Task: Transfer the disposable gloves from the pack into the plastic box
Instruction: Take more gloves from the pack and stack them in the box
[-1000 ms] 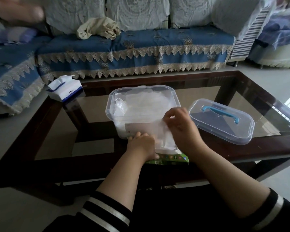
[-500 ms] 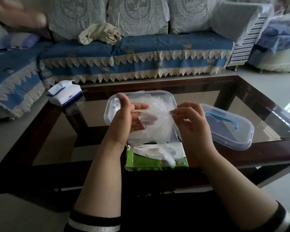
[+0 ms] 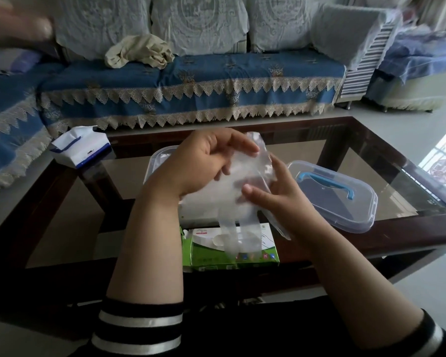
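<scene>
Blue lace-edged sofa (image 3: pixel 191 81) runs behind the glass counter (image 3: pixel 386 176). My left hand (image 3: pixel 203 166) and right hand (image 3: pixel 276 191) lift a clear glove (image 3: pixel 239 186) above the box (image 3: pixel 160 161), each grip curled onto the film: left fingers on its upper edge, right thumb pressing its front. Glove fingers dangle over the green pack (image 3: pixel 229 251), which sits at the near counter edge just in front of the box. A lid (image 3: pixel 345 199) with a blue handle lies to the right, a tissue pack (image 3: pixel 80 148) to the left.
</scene>
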Demonstrator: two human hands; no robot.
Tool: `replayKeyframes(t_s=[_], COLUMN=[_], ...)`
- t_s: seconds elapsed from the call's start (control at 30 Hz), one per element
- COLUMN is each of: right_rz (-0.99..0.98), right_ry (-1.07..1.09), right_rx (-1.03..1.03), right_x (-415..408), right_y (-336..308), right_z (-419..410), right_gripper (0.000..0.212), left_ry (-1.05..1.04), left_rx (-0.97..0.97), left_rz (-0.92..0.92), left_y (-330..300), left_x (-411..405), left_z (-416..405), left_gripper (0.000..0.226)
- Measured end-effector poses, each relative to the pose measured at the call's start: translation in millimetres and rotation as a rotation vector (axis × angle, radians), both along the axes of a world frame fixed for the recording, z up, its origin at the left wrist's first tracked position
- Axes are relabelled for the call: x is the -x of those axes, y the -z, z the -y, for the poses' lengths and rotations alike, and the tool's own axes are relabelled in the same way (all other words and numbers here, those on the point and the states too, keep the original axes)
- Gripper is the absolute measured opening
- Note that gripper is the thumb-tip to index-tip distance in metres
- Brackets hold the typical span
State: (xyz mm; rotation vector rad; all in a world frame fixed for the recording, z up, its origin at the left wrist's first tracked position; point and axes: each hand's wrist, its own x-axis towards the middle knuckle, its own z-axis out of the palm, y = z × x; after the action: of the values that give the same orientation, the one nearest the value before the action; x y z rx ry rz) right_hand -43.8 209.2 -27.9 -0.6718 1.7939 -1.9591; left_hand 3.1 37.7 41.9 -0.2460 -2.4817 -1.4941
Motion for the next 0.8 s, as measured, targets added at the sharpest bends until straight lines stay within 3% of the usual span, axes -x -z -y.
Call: replayKeyframes(t_s=[0.1,0.2,0.37,0.57,0.8], right_rz=[0.075,0.152,-0.179,-0.515,-0.688], right_ry=[0.061,0.205,0.365,0.454,0.428], right_rx=[-0.009,0.039,-0.313,-0.658,-0.708], right_x=[3,17,56,60,41], right_y=[-9,-17,-24,-3,3], right_z=[-4,-3,22,35,21], right_gripper=[0.083,0.079,0.064,0.063,0.038], left_ry=[-0.171,-0.396,-0.617,-0.686,-0.764], left_rx=[-0.059,0.034,0.115,0.467,0.879], left_rz=[-0.053,-0.072,0.021,0.145,0.266], left_y=[6,20,52,79,78], left_x=[11,23,40,50,46], left_z=[8,25,57,72,72], left_gripper=[0.043,0.04,0.042,0.051,0.05])
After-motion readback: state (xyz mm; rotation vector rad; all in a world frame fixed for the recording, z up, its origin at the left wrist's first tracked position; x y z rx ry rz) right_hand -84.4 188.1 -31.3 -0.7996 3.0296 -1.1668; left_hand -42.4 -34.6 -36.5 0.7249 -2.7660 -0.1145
